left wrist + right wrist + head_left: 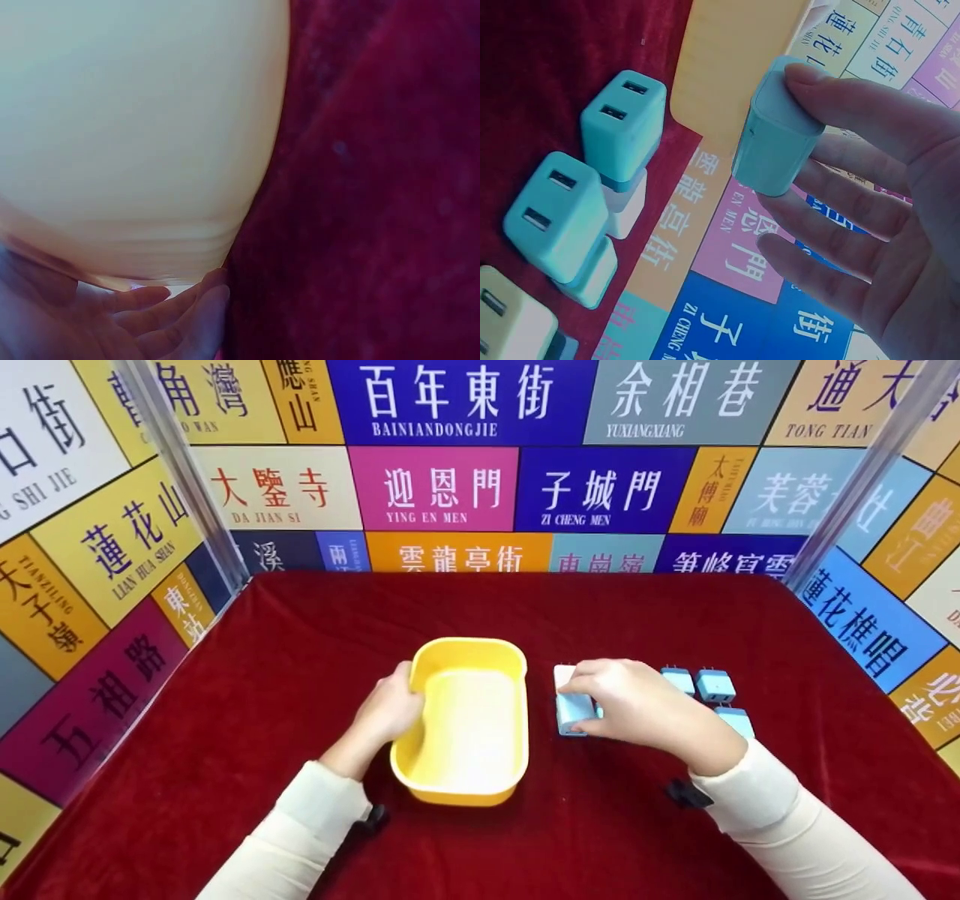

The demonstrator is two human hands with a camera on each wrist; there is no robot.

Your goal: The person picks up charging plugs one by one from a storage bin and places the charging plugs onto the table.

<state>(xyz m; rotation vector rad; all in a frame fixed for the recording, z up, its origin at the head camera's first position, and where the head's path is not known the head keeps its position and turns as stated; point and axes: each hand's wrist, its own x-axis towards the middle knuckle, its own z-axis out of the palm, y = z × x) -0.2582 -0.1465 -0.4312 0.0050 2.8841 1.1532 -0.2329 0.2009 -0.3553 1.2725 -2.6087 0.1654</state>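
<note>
My left hand (pixel 390 705) grips the left wall of a yellow plastic basin (pixel 470 791). In the left wrist view, that hand's fingers (pixel 161 322) show at the basin's wall (pixel 142 135). To the basin's right, my right hand (pixel 637 701) pinches a light blue USB charger (pixel 780 127) between thumb and fingers. The right wrist view shows it held above the cloth, beside other chargers. Two blue chargers with paired ports, one charger (pixel 622 127) and another charger (pixel 555 217), stand nearest it. A white charger (pixel 562 676) shows just past my right fingertips.
More blue chargers, including one charger (pixel 715 686) and another charger (pixel 735 721), sit right of my right hand. A dark red cloth (pixel 315 615) covers the table. Panels with printed street names (pixel 435 487) enclose the back and sides, with metal posts (pixel 187 472) at the corners.
</note>
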